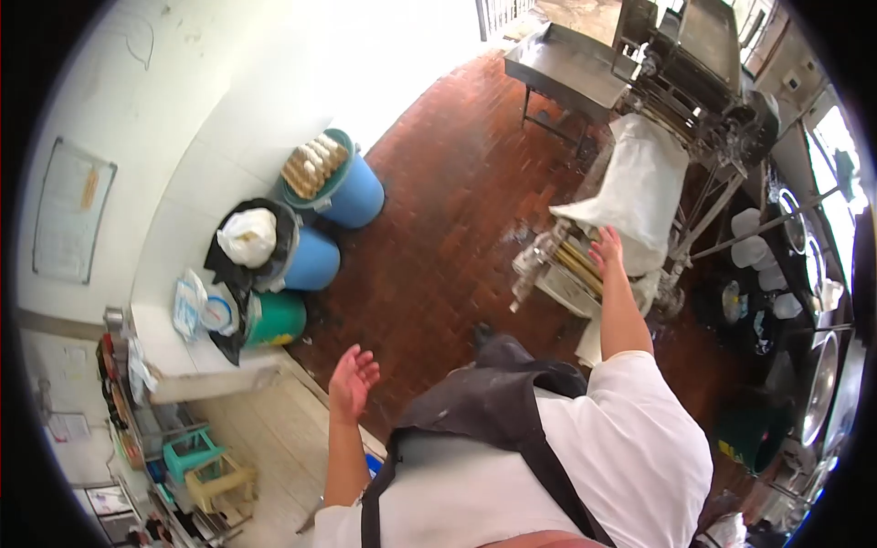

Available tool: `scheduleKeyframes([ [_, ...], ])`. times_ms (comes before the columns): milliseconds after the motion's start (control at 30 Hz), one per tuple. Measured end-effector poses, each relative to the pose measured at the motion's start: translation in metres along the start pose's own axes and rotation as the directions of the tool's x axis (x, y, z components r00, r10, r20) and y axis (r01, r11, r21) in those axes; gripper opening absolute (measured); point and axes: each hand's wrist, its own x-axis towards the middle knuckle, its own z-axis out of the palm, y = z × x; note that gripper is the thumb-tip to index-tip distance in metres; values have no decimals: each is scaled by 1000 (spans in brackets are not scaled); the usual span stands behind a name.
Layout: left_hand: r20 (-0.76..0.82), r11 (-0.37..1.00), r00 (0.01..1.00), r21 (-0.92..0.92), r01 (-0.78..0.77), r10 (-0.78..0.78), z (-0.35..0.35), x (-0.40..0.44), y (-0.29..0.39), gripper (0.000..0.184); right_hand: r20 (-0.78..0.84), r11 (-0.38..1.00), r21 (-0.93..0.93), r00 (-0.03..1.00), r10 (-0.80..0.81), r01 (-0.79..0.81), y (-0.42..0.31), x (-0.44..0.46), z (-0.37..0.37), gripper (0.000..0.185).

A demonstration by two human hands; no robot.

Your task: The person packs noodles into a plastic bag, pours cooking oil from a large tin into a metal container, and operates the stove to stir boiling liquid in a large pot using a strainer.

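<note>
My left hand [353, 382] hangs in the air over the red brick floor, its fingers apart and slightly curled, holding nothing. My right hand [606, 248] reaches forward to the near edge of a white cloth [639, 196], its fingers spread. Whether the fingertips touch the cloth cannot be made out. The cloth drapes over the machine [699, 82]. Just below my right hand are the machine's brass-coloured rollers [577, 265].
Blue barrels [358, 194] stand along the left wall, one topped with egg trays [315, 166]. Near them is a green bin [277, 318]. A metal tray table [571, 68] stands ahead. Small stools [219, 482] are lower left; metal pans [819, 388] line the right.
</note>
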Motion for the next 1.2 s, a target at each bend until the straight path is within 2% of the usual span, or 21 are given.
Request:
scheduleKeyframes([
  [133,-43,995,999,-102,-6,1,-24,46,54,40,-121,999,37,992,43,-39,0,56,27,60],
  [200,-24,992,1000,-122,14,-17,-38,84,79,39,-203,999,53,979,23,-13,1,82,36,55],
  [267,9,993,999,-105,53,-53,-42,136,107,38,-222,977,117,955,198,-176,3,119,28,48],
  [333,52,994,994,-48,95,-93,-40,193,137,38,-263,943,71,906,332,-325,3,123,25,46],
  [400,145,994,983,33,104,-108,-28,256,181,38,-359,953,-18,891,277,-304,5,100,40,44],
  [500,268,983,950,131,129,-160,22,335,235,38,-411,971,25,884,225,-236,4,67,66,48],
  [633,463,939,838,308,153,-289,123,429,284,36,-442,983,144,881,166,-114,7,45,79,55],
  [767,625,910,683,385,151,-378,244,493,284,35,-501,978,188,848,173,-88,5,55,71,56],
  [867,695,891,575,428,153,-433,305,530,266,35,-516,962,273,839,173,-31,8,74,66,47],
  [900,714,885,539,439,152,-447,323,544,261,35,-471,946,313,852,228,-80,13,88,56,42],
  [1000,650,842,552,497,212,-523,357,579,250,35,-435,905,418,856,280,-83,29,115,49,37],
  [1100,609,818,573,532,219,-549,389,608,255,34,-547,873,485,760,352,-55,15,127,51,33],
  [1200,589,825,598,507,250,-544,425,642,257,34,-596,889,450,770,227,86,-23,132,50,24],
])
